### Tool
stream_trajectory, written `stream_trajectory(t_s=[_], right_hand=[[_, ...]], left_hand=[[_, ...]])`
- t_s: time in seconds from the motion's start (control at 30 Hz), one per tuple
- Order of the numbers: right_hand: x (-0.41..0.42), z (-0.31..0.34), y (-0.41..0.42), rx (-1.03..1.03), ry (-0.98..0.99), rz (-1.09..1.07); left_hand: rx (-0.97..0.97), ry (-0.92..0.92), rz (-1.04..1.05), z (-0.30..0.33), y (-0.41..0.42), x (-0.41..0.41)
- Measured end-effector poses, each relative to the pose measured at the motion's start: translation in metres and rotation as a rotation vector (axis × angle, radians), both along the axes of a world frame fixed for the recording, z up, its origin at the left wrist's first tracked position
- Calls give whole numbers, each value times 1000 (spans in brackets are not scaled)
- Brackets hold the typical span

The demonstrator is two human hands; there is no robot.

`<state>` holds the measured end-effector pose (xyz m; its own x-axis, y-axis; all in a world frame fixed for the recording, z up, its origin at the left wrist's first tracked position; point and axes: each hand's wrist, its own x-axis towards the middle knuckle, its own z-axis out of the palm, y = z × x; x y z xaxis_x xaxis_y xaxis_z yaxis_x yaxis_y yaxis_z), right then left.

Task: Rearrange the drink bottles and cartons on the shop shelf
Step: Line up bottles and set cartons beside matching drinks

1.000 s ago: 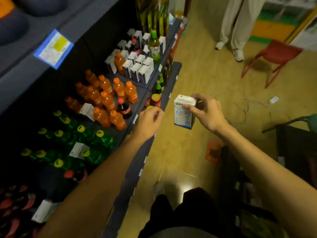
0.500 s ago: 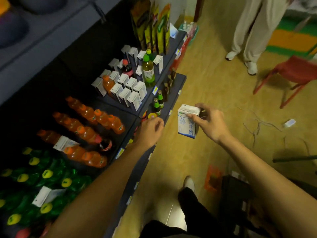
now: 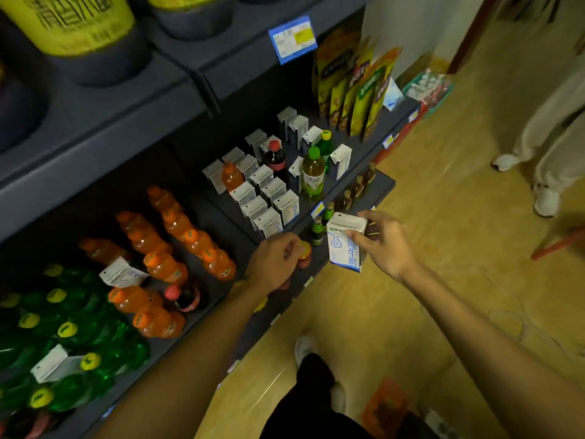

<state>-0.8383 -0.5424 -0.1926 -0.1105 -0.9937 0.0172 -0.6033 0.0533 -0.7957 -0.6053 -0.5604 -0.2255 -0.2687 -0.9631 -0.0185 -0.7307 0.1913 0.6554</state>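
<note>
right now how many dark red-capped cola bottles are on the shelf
2: one cola bottle among the white cartons, another among the orange bottles. More may hide in the dark bottom-left corner.

The left hand [image 3: 275, 261] covers most of a small jar with an orange lid [image 3: 305, 249], so whether its fingers touch the jar cannot be told. The right hand's thumb hides part of the print on the white milk carton with blue lettering [image 3: 345, 245]. The big yellow-labelled tubs [image 3: 72, 20] on the top shelf are cut off by the upper edge. The blue-framed price tag [image 3: 292, 38] is too blurred to read. The standing person in pale trousers [image 3: 550, 128] is cut off at the right edge.
</note>
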Motion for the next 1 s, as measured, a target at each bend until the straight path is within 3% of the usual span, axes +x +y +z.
stream_trajectory(t_s=[0.53,0.7,1.0], right_hand=[[-66,-3,-166,20,176,199],[-93,-11,-221,-35,249,415],[-161,-16,-266,52,175,555]], left_hand=[[-23,17,103,-5,-151,-66],[38,-123,256,1,-197,-104],[342,-452,395,-10,-239,-155]])
